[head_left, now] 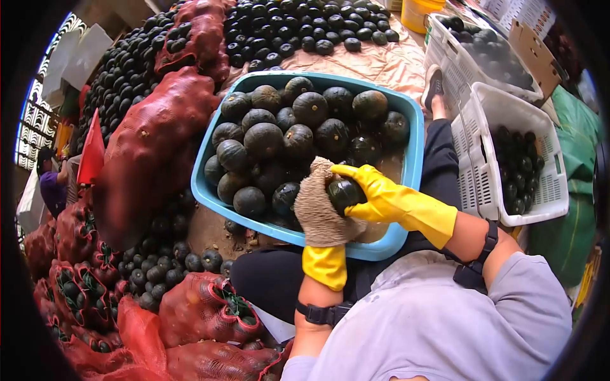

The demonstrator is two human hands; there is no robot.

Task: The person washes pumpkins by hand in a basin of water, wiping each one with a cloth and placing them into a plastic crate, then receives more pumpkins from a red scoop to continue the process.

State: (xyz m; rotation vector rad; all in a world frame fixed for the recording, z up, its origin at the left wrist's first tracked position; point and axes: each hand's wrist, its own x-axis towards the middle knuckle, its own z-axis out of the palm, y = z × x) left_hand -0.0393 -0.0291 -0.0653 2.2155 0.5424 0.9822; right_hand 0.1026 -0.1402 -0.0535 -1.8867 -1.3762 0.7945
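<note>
Market floor here, tan sheet (381, 63) at the back, dark squash heaped everywhere. Left: red mesh sacks (152, 146) stuffed full, loose squash (159, 267) between them. Centre: blue tub (410, 127) packed with more, right in front of the knees. Left hand (321, 203), brown cloth over a yellow glove, is pressed on the held squash (343, 192) at the tub's near edge; I can't tell its grip. Right hand (375, 190) is clamped round it, fingers over the top. It's dark green, glossy. Right: white crates (546, 159), part filled.
</note>
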